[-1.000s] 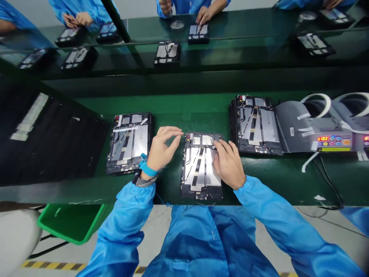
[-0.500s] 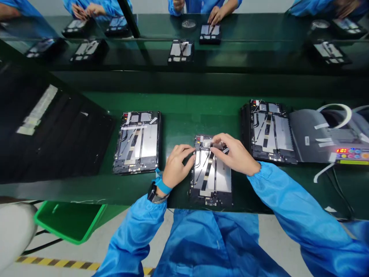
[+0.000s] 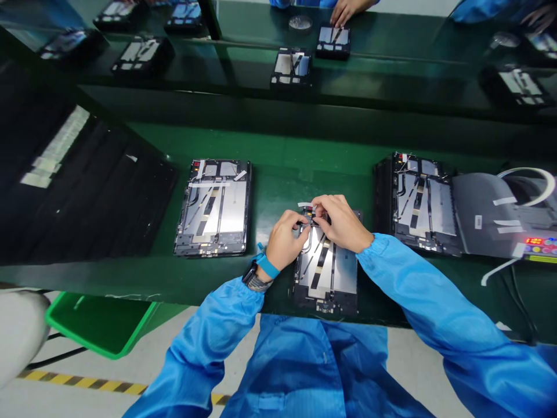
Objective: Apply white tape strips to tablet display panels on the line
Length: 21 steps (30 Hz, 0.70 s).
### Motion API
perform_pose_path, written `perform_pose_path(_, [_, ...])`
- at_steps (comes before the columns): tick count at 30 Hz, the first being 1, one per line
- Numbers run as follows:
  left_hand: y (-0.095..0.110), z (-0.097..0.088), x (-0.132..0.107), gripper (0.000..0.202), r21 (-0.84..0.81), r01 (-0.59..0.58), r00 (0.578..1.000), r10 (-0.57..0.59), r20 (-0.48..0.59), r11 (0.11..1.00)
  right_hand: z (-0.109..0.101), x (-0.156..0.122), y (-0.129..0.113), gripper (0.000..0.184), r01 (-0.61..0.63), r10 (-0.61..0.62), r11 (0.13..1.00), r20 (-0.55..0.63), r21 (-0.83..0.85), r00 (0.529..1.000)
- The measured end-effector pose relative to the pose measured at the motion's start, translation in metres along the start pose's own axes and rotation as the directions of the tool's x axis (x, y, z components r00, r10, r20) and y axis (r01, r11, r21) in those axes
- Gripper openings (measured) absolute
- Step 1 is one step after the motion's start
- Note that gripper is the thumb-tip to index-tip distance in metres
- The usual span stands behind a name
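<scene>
An opened tablet [image 3: 327,273] with silver shields and black flex cables lies on the green bench in front of me. My left hand [image 3: 285,239] and my right hand [image 3: 342,220] meet over its top edge. Both are pinched with fingertips together on a small part near the tablet's upper left corner; the part is too small to name. A white strip of tape [image 3: 304,204] sticks out just above my fingers. A blue strap and a watch sit on my left wrist.
A second opened tablet [image 3: 215,206] lies to the left, a stack of tablets [image 3: 415,200] to the right beside a grey tape dispenser [image 3: 500,215] with lit buttons. Black trays [image 3: 78,191] at far left, a green bin [image 3: 100,322] below. Other people's hands work across the belt [image 3: 343,8].
My left hand came in from the bench beside the tablet to its top edge. My right hand shifted up to meet it, and both closed into pinches there. The view moved closer.
</scene>
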<state>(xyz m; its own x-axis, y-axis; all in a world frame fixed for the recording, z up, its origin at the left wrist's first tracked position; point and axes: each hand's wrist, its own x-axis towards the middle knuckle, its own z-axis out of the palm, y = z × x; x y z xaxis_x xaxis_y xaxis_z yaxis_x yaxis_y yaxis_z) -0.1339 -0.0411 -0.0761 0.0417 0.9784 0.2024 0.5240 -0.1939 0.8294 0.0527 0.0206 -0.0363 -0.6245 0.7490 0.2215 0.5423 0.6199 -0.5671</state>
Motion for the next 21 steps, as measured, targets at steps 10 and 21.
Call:
perform_pose_path(10, [0.001,0.005,-0.001,0.009,0.009,-0.023,0.998,0.023,-0.055,1.0,0.005,-0.015,0.0,0.029,0.102,-0.095,0.985,0.055,-0.141,0.994])
perform_pose_path(21, [0.0,0.008,0.004,0.009,-0.138,0.128,0.989,-0.137,-0.06,0.982,0.011,-0.004,0.003,0.021,0.055,-0.056,0.995,-0.016,-0.078,0.998])
